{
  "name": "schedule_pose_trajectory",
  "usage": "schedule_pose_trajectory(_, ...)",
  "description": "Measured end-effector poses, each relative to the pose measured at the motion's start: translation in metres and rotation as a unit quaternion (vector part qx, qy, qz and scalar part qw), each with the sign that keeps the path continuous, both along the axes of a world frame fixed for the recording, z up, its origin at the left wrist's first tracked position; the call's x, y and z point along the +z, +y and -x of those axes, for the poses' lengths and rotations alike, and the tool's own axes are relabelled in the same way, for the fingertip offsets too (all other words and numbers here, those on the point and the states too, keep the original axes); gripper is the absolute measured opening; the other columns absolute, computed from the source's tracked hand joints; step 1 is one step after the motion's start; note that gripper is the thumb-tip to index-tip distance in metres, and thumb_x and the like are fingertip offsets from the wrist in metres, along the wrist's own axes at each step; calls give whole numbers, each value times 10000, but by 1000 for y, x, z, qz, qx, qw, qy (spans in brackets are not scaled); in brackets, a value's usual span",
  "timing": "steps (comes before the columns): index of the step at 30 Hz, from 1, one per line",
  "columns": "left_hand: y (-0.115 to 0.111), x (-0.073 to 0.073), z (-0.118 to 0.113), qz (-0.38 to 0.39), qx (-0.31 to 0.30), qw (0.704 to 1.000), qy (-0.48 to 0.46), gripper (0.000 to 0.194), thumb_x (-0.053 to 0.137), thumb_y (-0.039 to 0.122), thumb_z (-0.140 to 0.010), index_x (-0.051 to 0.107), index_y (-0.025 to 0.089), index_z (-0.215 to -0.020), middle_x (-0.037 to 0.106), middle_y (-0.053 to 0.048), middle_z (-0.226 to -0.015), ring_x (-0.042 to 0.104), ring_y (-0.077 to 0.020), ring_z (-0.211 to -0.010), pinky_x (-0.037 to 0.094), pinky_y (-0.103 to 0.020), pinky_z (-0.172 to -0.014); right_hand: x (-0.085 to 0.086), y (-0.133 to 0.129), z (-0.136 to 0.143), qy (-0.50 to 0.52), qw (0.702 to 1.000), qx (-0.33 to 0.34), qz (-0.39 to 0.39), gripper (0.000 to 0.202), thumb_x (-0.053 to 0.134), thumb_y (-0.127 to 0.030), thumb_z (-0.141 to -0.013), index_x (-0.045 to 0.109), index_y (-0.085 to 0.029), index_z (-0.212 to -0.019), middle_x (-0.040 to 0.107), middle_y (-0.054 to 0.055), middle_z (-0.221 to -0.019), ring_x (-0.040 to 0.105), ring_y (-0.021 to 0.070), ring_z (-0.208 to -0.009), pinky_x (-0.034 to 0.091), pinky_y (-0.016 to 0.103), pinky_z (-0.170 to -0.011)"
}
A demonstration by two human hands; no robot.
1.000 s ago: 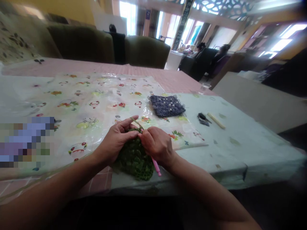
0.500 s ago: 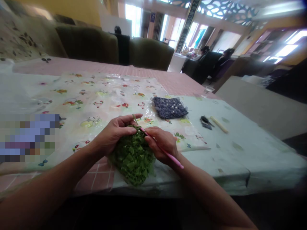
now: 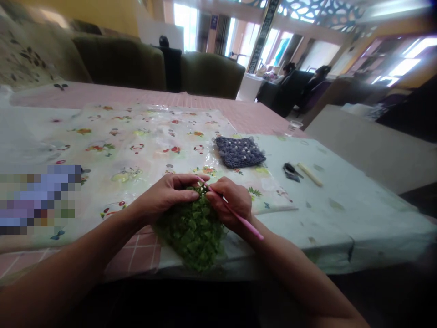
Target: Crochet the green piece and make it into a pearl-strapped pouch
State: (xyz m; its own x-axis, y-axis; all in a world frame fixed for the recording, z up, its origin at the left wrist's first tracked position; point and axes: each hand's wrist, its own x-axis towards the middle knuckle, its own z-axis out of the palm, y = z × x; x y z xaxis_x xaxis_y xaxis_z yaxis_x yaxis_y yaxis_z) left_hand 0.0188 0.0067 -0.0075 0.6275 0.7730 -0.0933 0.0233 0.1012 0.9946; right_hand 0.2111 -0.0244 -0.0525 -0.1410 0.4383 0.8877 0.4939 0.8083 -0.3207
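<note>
A green crocheted piece [image 3: 198, 234] with leafy ruffles hangs over the near table edge. Its top edge is pinched in my left hand [image 3: 167, 196], thumb and fingers closed on it. My right hand [image 3: 232, 202] is wrapped round a pink crochet hook [image 3: 244, 222], whose thick end points down to the right. The hook's tip lies at the top of the green piece, near my left fingertips. Behind my hands sits a dark blue-grey crocheted piece with white beads [image 3: 241, 151].
Small black scissors or clips [image 3: 291, 172] lie beside a cream stick [image 3: 310, 174] on the right. A clear cup [image 3: 294, 127] stands at the far edge of the covered table [image 3: 341, 218]. Chairs [image 3: 211, 75] are beyond, with seated people farther back. A blurred patch covers something at left.
My left hand and the green piece's top have moved slightly down. My raised left index finger has lowered toward the hook tip. The view has shifted slightly.
</note>
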Motion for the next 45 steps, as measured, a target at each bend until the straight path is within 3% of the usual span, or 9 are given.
schedule_pose_trajectory(5, -1, -1, -4, -106, 36, 992, 61, 312, 776, 343, -771, 764, 247, -1067, 646, -54, -1312, 537, -276, -1267, 413, -352, -1062, -5, 1, 4, 47, 998, -35, 16, 133, 572, -286, -941, 599, -215, -833, 562, -41, -660, 482, 75, -534, 356, 208, -520)
schedule_pose_trajectory(10, -11, -6, -13, 59, 85, 991, -83, 672, 806, 244, -737, 577, 310, -1365, 683, 6, -987, 656, -127, -892, 496, -240, -844, -4, 0, 6, 48, 999, -2, 12, 118, 582, -281, -943, 601, -207, -853, 579, -45, -672, 484, 73, -553, 362, 200, -531)
schedule_pose_trajectory(13, -14, -7, -16, 73, 105, 987, -93, 726, 813, 219, -712, 556, 291, -1387, 650, 26, -890, 628, -94, -779, 489, -214, -763, -1, 0, 4, 3, 999, 19, 41, 183, 553, -296, -963, 582, -195, -813, 542, -41, -661, 463, 78, -559, 360, 204, -539)
schedule_pose_trajectory(19, -18, -6, -21, -128, 221, 966, 45, 554, 792, 198, -714, 676, 211, -1255, 660, 13, -872, 601, -125, -888, 447, -239, -893, 4, -1, 9, -148, 979, -139, 15, 319, 486, -265, -987, 535, -190, -681, 463, -22, -661, 418, 96, -580, 314, 240, -554)
schedule_pose_trajectory(24, -17, -5, -23, 83, 144, 984, -70, 560, 793, 214, -712, 665, 233, -1256, 708, -3, -889, 642, -114, -757, 498, -223, -733, 2, -8, 12, -195, 946, -241, -92, 207, 502, -197, -955, 560, -195, -756, 519, 19, -681, 457, 162, -648, 401, 296, -631)
schedule_pose_trajectory(29, -11, 4, -15, 210, 50, 967, -132, 565, 779, 91, -664, 693, 166, -1217, 707, -21, -816, 666, -112, -723, 520, -194, -717, 2, -5, 3, -112, 976, -93, -160, 29, 572, -212, -936, 566, -188, -920, 566, 8, -715, 526, 148, -670, 551, 370, -863)
schedule_pose_trajectory(34, -5, 8, -4, 187, 56, 969, -151, 546, 768, 88, -668, 704, 182, -1202, 693, 3, -800, 666, -106, -683, 539, -205, -699, 6, -3, 0, 15, 998, 54, -41, 62, 596, -140, -903, 592, -200, -916, 565, -6, -744, 557, 125, -689, 583, 383, -868)
schedule_pose_trajectory(42, -1, 12, 2, 110, 74, 988, -82, 473, 753, 151, -686, 731, 176, -1158, 746, -51, -862, 689, -174, -739, 532, -294, -743, 14, -4, -6, 148, 949, 215, 174, 170, 579, -171, -920, 626, -203, -760, 568, -23, -695, 574, 130, -716, 540, 426, -901)
schedule_pose_trajectory(45, -5, 6, -3, 73, 55, 994, -65, 414, 781, 184, -704, 735, 202, -1114, 749, -42, -893, 683, -175, -798, 514, -292, -775, 13, 0, -5, 157, 941, 230, 191, 166, 607, -226, -918, 625, -205, -754, 565, -21, -694, 563, 136, -721, 523, 357, -791)
